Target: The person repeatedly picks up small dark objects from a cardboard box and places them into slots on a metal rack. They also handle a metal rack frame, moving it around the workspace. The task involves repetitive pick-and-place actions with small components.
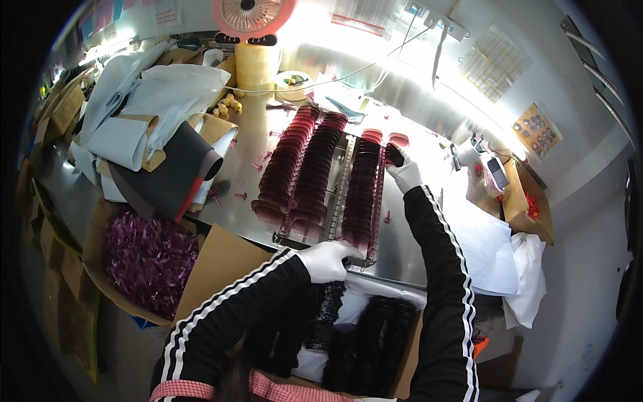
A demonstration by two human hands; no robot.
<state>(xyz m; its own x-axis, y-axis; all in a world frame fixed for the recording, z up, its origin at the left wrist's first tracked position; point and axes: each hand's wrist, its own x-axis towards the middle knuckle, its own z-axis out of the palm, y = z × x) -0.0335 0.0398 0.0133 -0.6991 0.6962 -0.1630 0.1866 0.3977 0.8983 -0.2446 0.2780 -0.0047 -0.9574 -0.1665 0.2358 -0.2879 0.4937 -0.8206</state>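
A metal rack (346, 175) lies on the steel table, carrying rows of overlapping dark red, translucent rounded lenses (362, 184). Two more rows of lenses (289, 164) fill its left side. At the rack's near end my left hand (327, 262), in a white glove, is closed on the end of the frame; its fingertips are partly hidden. My right hand (407, 175), also gloved, is by the far end of the right row, its fingers closed on a dark lens (394, 155). Two lighter red lenses (399, 139) show just beyond it.
An open carton (402, 375) with rows of dark lenses stands below the table edge. A box of purple plastic pieces (151, 261) is at left, beside foam sheets (171, 167). A pink fan (253, 17) stands at the back; white sheets (475, 234) and a small carton (529, 208) lie right.
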